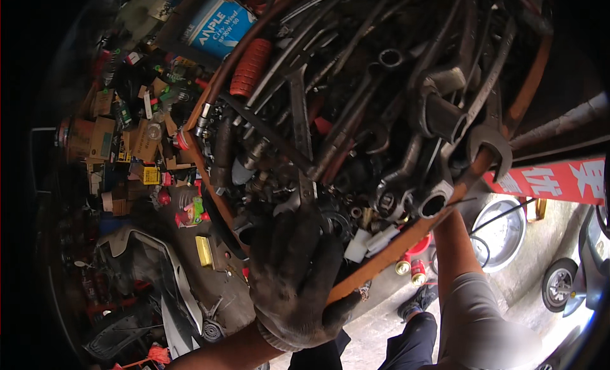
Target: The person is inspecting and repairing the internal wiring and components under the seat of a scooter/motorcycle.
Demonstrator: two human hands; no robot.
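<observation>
A deep container with an orange-brown rim (pixel 375 259) fills the upper middle, heaped with dark, greasy tools. My left hand (pixel 295 278), in a blackened work glove, reaches over its near rim. The fingers lie stretched and slightly apart over small metal parts, with the thumb outside the rim; the fingertips are hard to make out. Just beyond them lies a flat wrench (pixel 298 109). A large open-end wrench (pixel 492 147) rests on the right rim, beside a ring-ended spanner (pixel 435 201). My right forearm (pixel 456 249) goes up behind the container, which hides the right hand.
Left of the container stands a blue-and-white can (pixel 219 27), above a clutter of cardboard boxes (pixel 101 138). A scooter body (pixel 149 268) is at lower left. To the right are a metal basin (pixel 502 233), a red banner (pixel 553 179) and a vehicle wheel (pixel 559 284).
</observation>
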